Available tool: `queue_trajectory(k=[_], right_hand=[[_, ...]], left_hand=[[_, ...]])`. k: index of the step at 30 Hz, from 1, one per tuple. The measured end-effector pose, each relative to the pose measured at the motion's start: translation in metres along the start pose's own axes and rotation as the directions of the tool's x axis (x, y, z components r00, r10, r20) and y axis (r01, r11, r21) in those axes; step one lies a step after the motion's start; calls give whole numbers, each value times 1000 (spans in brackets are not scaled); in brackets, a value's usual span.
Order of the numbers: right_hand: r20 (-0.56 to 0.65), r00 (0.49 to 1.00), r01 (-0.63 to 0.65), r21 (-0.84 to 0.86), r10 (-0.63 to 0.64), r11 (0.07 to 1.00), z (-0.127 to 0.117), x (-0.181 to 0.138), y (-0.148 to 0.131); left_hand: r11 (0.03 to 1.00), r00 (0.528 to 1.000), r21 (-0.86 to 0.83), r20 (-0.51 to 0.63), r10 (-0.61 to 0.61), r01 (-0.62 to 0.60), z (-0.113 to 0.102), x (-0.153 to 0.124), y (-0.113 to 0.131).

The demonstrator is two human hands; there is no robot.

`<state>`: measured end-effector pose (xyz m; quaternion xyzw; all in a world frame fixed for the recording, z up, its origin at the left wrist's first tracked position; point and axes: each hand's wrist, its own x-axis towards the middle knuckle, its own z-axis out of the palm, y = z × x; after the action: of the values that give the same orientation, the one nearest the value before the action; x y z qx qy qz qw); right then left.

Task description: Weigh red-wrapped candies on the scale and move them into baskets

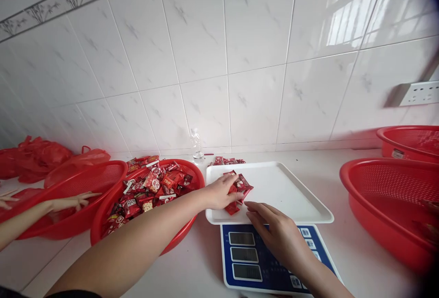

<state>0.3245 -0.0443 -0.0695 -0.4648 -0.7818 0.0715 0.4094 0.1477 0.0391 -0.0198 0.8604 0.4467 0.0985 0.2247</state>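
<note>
My left hand [219, 192] reaches across onto the white tray [291, 192] of a scale. Its thumb and fingers are closed around some small red snack packets [244, 183]. Just to their right is my right hand [274, 227], palm down over the scale's blue panel [240, 254]. Its fingers are extended, with the fingertips close to the packets' lower edge; whether they touch is not clear. Left of the tray, a red plastic basket [197, 174] holds many red wrapped snack packets [151, 186], partly hidden behind my left forearm.
Another person's hand [73, 203] is over a red basket [116, 166] at the left. Red plastic bags [41, 156] lie behind it. A clear bottle [196, 144] and more packets [226, 161] stand by the tiled wall. Two red baskets [360, 174] are at the right, below a socket [418, 93].
</note>
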Motion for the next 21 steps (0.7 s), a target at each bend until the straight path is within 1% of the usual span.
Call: queue_trajectory(k=[1,2,3,5,6,7,8,10,12,13,17,21], right_hand=[[-1,1000,2,-3,-2,1000,1,0,1],[-1,1000,3,-8,-3,1000,1,0,2],[0,1000,2,-13,-2,1000,1,-1,3],[2,1000,1,-19,-1,1000,2,-1,4],[4,1000,2,-21,-2,1000,2,-1,4],[4,1000,3,-22,-3,1000,2,-2,4],[3,1000,5,-25,-5,1000,2,-2,4],[1,1000,11,-37,-11,999,2,-2,4],[-5,1000,20,-51,-21,999,2,-1,3],[-6,1000,23,-55,-24,998,2,-1,3],[-7,1000,21,-56,-21,998,2,-1,3],[4,1000,9,-39,-9,999,1,-1,3]], left_hand=[[999,998,-26,-60,22,-23,-6,2,-3],[999,991,-41,-135,9,-15,-14,2,-9],[999,976,-39,-211,-45,38,-23,2,-16],[971,920,-5,-319,-226,237,-42,-4,-36],[939,889,27,-331,-316,344,-50,-9,-47],[914,875,48,-312,-371,404,-55,-16,-58],[897,873,67,-273,-404,436,-58,-22,-67],[892,893,107,-159,-421,439,-57,-35,-81],[897,910,153,-77,-408,415,-49,-44,-87],[898,914,175,-58,-400,404,-44,-46,-87],[886,915,233,-49,-401,401,-29,-45,-83],[889,917,232,-44,-397,396,-31,-42,-81]])
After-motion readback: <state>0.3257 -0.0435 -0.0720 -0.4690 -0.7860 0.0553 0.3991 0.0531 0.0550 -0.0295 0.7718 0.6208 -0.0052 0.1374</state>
